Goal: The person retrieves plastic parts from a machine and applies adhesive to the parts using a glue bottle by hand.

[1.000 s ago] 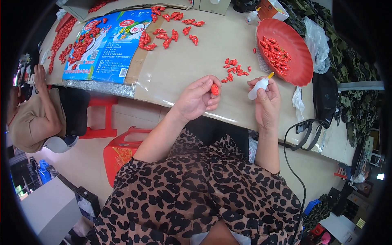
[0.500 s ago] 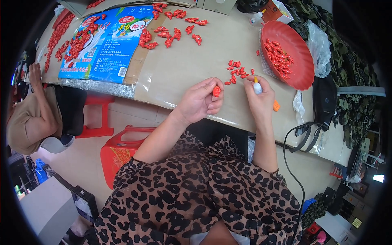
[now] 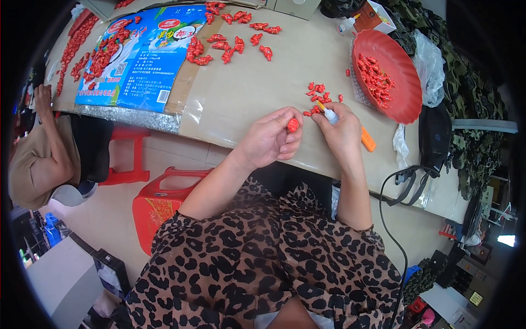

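Red piece (image 3: 293, 125) pinched in left hand (image 3: 272, 140), white bottle (image 3: 331, 116) gripped in right hand (image 3: 344, 130)

Near the centre of the frame, the red piece is pinched between the thumb and forefinger of the left hand, whose other fingers are curled toward the palm. Just to the right, the white bottle is held between the thumb and fingers of the right hand and is partly covered by them. Its yellow nozzle (image 3: 321, 106) is pointed toward the upper left, by a cluster of small red parts (image 3: 320, 88); whether any part is touched by it cannot be told.

An orange tool (image 3: 368, 140) is laid on the table (image 3: 235, 93) just beside the right wrist. At the upper right, more small parts are held in a red scalloped bowl (image 3: 410, 77), beside which a clear plastic bag (image 3: 430, 60) is placed. A second bottle (image 3: 346, 25) is seen above the bowl.

At the upper middle, larger red figures (image 3: 239, 44) are scattered; others are heaped on a blue printed cardboard sheet (image 3: 148, 74) at the upper left. A seated co-worker (image 3: 46, 159) is seen at the left edge, near a red stool (image 3: 125, 176).
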`<action>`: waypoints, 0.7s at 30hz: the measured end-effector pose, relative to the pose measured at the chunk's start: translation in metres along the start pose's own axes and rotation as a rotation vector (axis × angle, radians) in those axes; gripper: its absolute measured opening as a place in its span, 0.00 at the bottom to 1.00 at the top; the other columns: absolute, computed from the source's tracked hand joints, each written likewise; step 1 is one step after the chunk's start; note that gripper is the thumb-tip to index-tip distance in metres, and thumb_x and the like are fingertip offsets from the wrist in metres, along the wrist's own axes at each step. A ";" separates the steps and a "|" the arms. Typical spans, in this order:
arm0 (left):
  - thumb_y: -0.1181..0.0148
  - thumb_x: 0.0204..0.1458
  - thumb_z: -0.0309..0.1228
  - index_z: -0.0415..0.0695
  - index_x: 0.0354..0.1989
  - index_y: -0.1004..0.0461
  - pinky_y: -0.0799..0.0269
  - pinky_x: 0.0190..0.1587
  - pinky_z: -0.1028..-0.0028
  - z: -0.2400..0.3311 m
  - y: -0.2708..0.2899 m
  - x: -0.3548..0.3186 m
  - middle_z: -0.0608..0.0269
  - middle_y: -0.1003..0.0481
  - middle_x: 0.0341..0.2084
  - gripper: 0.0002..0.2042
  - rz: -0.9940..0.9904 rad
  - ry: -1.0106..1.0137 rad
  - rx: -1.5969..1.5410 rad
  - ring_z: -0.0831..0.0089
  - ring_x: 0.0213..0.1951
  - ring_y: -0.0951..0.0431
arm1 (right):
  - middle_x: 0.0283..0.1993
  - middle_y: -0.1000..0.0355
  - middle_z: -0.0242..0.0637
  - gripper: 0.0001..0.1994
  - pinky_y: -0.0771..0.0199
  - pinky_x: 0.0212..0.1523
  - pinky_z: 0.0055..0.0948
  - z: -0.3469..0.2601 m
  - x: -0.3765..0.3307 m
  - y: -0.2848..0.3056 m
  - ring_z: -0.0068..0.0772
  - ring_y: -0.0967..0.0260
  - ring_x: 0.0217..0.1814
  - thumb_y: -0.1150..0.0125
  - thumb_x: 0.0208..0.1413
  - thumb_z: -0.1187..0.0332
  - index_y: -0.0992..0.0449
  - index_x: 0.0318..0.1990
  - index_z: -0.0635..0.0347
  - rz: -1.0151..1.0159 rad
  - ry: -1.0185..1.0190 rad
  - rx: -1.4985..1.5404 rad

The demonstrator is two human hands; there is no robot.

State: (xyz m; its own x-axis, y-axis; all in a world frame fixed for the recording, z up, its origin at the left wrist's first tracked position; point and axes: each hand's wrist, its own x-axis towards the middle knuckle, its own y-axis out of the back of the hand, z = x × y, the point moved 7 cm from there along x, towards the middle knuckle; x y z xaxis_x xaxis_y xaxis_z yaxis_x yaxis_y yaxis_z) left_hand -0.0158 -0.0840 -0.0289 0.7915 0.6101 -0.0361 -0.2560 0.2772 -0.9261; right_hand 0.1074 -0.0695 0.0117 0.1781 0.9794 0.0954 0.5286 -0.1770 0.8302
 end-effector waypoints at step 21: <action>0.64 0.54 0.37 0.43 0.31 0.41 0.49 0.16 0.83 0.001 0.001 0.000 0.66 0.43 0.18 0.10 0.017 -0.058 0.072 0.79 0.16 0.45 | 0.28 0.30 0.41 0.14 0.35 0.32 0.25 0.005 -0.003 0.002 0.32 0.33 0.29 0.39 0.38 0.68 0.28 0.34 0.64 0.005 0.057 0.127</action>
State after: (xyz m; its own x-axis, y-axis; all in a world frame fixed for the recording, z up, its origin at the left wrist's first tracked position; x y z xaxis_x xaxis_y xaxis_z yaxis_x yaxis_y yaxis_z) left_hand -0.0160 -0.0829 -0.0295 0.7538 0.6565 -0.0276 -0.3096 0.3178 -0.8962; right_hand 0.1121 -0.0732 0.0107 0.1358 0.9817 0.1333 0.6295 -0.1894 0.7535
